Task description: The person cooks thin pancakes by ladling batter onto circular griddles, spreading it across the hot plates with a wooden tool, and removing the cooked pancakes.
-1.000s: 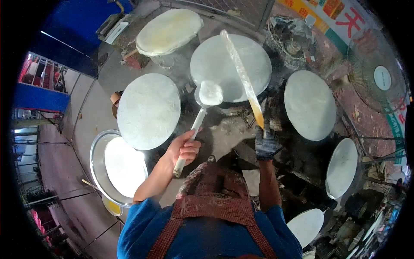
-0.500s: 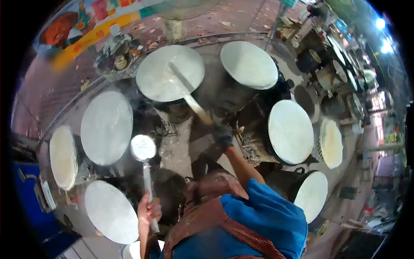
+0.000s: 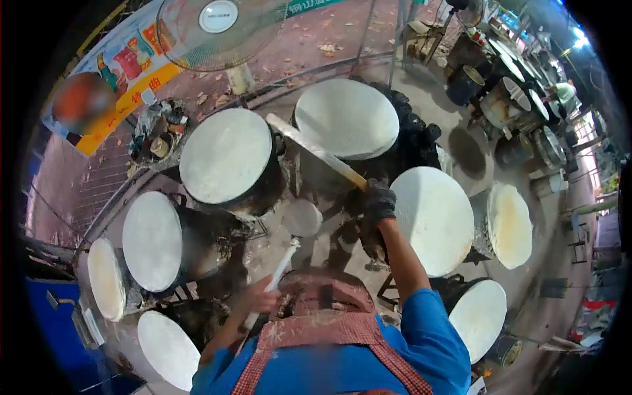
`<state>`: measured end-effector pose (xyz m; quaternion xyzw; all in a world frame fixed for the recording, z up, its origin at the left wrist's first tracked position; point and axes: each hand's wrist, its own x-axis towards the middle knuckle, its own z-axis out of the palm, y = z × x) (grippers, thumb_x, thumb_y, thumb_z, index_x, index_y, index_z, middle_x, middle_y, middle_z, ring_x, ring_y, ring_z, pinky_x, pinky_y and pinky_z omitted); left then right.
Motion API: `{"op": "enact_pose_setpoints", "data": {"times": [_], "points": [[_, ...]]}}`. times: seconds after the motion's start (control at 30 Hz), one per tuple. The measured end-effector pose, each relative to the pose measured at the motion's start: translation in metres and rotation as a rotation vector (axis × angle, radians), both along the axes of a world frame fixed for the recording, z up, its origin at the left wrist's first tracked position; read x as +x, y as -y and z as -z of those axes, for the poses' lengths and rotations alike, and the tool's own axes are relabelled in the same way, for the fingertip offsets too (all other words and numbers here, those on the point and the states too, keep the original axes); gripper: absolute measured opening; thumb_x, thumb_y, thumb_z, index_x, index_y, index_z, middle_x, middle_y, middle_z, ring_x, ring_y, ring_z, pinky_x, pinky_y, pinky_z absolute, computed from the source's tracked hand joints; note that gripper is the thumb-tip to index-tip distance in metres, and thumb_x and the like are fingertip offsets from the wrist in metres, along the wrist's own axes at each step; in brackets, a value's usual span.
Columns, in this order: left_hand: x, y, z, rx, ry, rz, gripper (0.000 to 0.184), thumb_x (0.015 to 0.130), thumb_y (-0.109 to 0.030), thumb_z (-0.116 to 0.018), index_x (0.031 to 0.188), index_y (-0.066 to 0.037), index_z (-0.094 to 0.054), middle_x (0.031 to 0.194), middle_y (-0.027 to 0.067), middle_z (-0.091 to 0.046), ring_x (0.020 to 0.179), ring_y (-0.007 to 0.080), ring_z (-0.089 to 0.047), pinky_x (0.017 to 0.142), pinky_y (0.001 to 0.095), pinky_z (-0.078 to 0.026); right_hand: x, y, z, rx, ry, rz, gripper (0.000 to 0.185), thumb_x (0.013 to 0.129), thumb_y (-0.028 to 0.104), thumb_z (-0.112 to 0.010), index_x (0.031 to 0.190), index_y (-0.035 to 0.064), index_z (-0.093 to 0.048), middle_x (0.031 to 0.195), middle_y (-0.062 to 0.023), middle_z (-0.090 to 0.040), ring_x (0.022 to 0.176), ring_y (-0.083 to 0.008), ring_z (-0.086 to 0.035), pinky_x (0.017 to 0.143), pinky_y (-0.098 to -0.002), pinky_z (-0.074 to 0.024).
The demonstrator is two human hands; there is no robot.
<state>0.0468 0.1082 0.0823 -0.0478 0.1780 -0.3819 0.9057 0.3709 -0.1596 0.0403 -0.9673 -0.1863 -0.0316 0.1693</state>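
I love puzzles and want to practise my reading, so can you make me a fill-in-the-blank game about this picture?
1. The right hand wears a glove, but the left hand is ______.
2. The ladle is in one hand, and the long stick is in the ______ hand.
3. The shirt sleeve is coloured ______.
4. The label in the middle of the fan is coloured ______.

Missing words: bare; right; blue; white.
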Motion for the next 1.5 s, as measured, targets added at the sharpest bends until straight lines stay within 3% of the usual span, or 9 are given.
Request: {"op": "enact_pose_setpoints", "data": {"times": [0.13,0.27,0.6,0.63,0.83,1.0,1.1,1.37,1.5], "points": [[0.023,0.0,-0.023,-0.009,0.227,-0.205,0.042,0.09,-0.038,-0.031,0.13,-0.031,-0.019,0.053,0.0003,-0.038,0.037,0.0088,-0.038,0.032,0.0227,-0.035,0.063,-0.036,-0.019,0.066,0.145,-0.12,0.028,0.07,0.019,-0.049,0.096,0.0092,-0.055,0.098,-0.0169,-0.053,0.089,-0.0316,-0.052,0.068,-0.0392,-0.0454],[0.074,-0.036,-0.012,0.259,-0.132,-0.067,0.036,0.089,-0.04,-0.031,0.123,-0.028,-0.032,0.052,-0.0001,-0.036,0.034,0.0081,-0.031,0.028,0.0207,-0.027,0.11,-0.054,-0.006,-0.099,0.026,-0.386,0.03,0.068,0.021,-0.05,0.094,0.0077,-0.056,0.097,-0.0168,-0.053,0.088,-0.0335,-0.054,0.071,-0.0409,-0.0451],[0.098,-0.089,0.002,0.005,0.214,0.169,0.026,0.088,-0.042,-0.031,0.091,-0.022,-0.047,0.05,-0.0024,-0.033,0.033,0.006,-0.029,0.028,0.0205,-0.028,0.14,-0.059,-0.014,-0.199,-0.163,-0.477,0.03,0.072,0.02,-0.047,0.099,0.0088,-0.052,0.097,-0.0182,-0.052,0.083,-0.0362,-0.055,0.073,-0.0439,-0.0427],[0.108,-0.086,-0.03,0.309,-0.116,0.12,0.034,0.088,-0.043,-0.031,0.08,-0.015,-0.048,0.05,-0.0023,-0.033,0.033,0.0062,-0.03,0.028,0.021,-0.029,0.143,-0.058,-0.01,-0.248,-0.183,-0.478,0.032,0.072,0.02,-0.049,0.103,0.0108,-0.05,0.098,-0.0176,-0.051,0.084,-0.0362,-0.054,0.072,-0.0439,-0.0426],[0.126,-0.098,-0.034,0.399,-0.168,0.217,0.03,0.089,-0.042,-0.031,0.086,-0.018,-0.05,0.05,-0.0029,-0.035,0.034,0.0057,-0.03,0.027,0.0206,-0.029,0.172,-0.05,0.009,-0.273,0.28,-0.676,0.023,0.073,0.02,-0.047,0.093,0.0113,-0.055,0.09,-0.0137,-0.055,0.074,-0.0343,-0.055,0.066,-0.0413,-0.0441],[0.134,-0.105,-0.016,0.473,-0.163,0.343,0.035,0.088,-0.043,-0.033,0.069,-0.015,-0.043,0.048,-0.0045,-0.032,0.034,0.0048,-0.03,0.026,0.0189,-0.026,0.23,-0.059,-0.036,-0.169,0.089,-0.431,0.015,0.07,0.02,-0.049,0.08,0.0132,-0.058,0.078,-0.0096,-0.059,0.071,-0.0285,-0.057,0.061,-0.0369,-0.046],[0.141,-0.101,-0.01,0.422,-0.231,0.278,0.013,0.088,-0.032,-0.039,0.101,-0.029,-0.037,0.048,-0.0039,-0.03,0.032,0.0045,-0.025,0.027,0.0169,-0.02,0.281,-0.043,-0.089,-0.115,0.137,-0.103,0.031,0.075,0.036,-0.055,0.083,0.0063,-0.054,0.075,-0.0158,-0.057,0.07,-0.035,-0.054,0.061,-0.0414,-0.0437],[0.164,-0.06,-0.028,0.483,-0.209,0.292,0.012,0.089,-0.03,-0.037,0.1,-0.029,-0.04,0.048,-0.003,-0.029,0.032,0.0049,-0.025,0.027,0.0171,-0.02,0.391,0.115,-0.084,0.434,0.435,0.649,0.028,0.071,0.026,-0.059,0.082,0.0009,-0.059,0.067,-0.0145,-0.059,0.061,-0.0238,-0.054,0.058,-0.033,-0.0424],[0.145,-0.03,-0.009,0.341,-0.305,0.232,0.021,0.09,-0.031,-0.034,0.108,-0.026,-0.043,0.048,-0.0023,-0.029,0.032,0.0058,-0.024,0.027,0.0196,-0.022,0.353,0.231,-0.11,0.588,0.494,0.742,0.04,0.073,0.037,-0.053,0.089,0.0019,-0.059,0.078,-0.0193,-0.06,0.073,-0.0347,-0.056,0.066,-0.0405,-0.0435]]}}
